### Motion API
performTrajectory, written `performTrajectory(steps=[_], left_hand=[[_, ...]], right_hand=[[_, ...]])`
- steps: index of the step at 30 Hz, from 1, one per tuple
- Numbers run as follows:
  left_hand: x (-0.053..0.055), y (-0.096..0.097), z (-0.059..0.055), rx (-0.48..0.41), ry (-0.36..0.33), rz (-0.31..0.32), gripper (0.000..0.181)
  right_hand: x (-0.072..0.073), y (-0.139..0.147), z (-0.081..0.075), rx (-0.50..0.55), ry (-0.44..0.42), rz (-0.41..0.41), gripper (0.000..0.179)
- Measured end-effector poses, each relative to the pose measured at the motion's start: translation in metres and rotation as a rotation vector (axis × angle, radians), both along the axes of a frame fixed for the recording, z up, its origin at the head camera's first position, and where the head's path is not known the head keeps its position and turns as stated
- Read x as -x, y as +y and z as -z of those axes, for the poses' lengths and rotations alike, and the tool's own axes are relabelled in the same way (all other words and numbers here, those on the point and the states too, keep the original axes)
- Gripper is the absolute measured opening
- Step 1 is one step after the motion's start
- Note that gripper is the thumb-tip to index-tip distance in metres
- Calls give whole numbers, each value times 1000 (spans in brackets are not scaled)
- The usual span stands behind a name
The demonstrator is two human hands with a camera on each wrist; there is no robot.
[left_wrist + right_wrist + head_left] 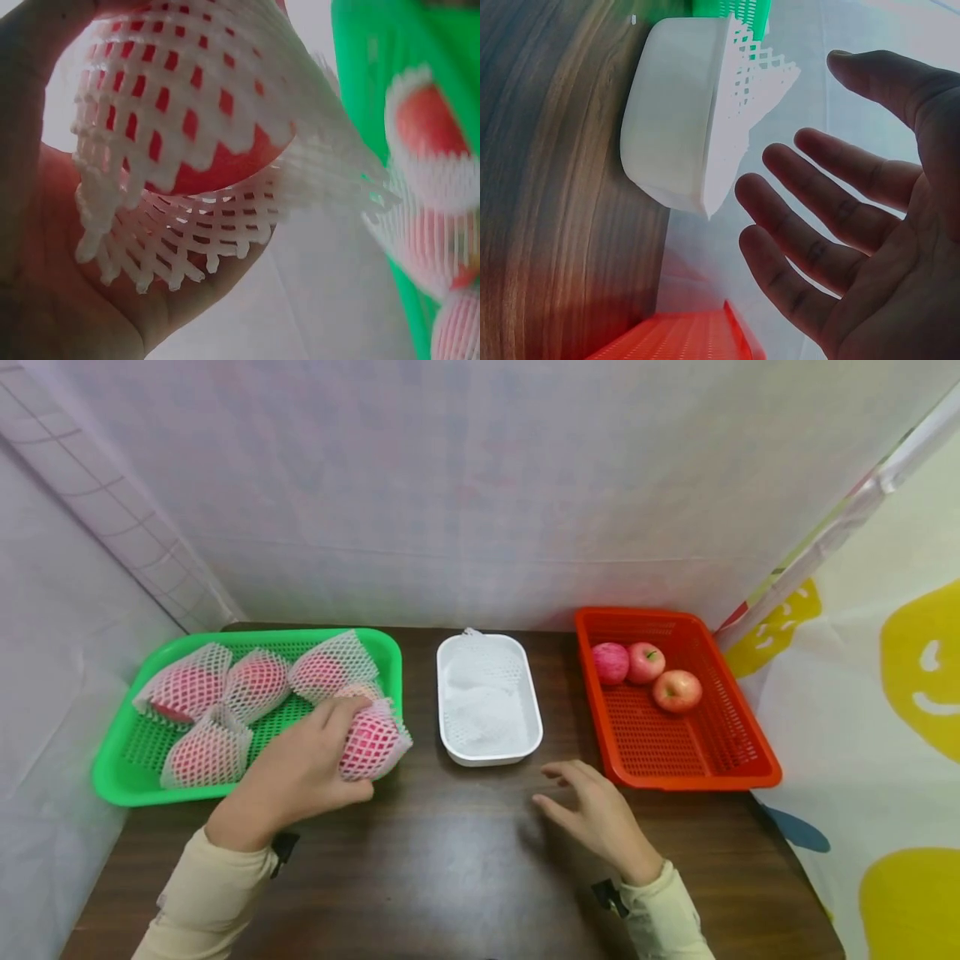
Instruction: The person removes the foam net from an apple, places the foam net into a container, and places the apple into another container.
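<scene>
My left hand (306,770) grips an apple in a white foam net (372,742) over the right front rim of the green basket (112,768). The left wrist view shows the net (161,97) loose at one end, with red skin showing at its opening. Behind that hand, several netted apples (257,683) lie in the green basket. My right hand (596,814) hovers in front of the gap between the white tray (491,758) and the red basket (693,781), its fingers loosely spread and holding nothing. White foam nets (483,681) lie in the tray.
Three bare apples (677,691) sit toward the back left of the red basket. Both baskets and the tray stand on a dark wooden table (450,877). Pale cloth (487,510) hangs behind and at the sides.
</scene>
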State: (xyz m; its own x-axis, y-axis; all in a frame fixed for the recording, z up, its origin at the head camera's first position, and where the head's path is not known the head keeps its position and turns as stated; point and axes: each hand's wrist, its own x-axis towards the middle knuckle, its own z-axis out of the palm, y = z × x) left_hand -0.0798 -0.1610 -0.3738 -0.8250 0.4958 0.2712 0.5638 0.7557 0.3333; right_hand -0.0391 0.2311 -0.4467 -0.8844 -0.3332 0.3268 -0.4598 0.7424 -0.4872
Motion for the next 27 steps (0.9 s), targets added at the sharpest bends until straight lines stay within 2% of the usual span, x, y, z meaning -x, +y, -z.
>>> performTrajectory(steps=[5,14,22,27], left_hand=[[-8,25,14,29,-8,89,93],[-21,58,44,54,-86,202,93],[-30,71,67,89,-148,232,94],[-33,77,76,83,-167,243,93]], right_hand=[[-1,0,0,10,-4,-7,38],[-3,0,2,19,3,-36,37],[-4,-2,6,48,0,-65,34],[-4,-8,11,71,-9,-104,28]])
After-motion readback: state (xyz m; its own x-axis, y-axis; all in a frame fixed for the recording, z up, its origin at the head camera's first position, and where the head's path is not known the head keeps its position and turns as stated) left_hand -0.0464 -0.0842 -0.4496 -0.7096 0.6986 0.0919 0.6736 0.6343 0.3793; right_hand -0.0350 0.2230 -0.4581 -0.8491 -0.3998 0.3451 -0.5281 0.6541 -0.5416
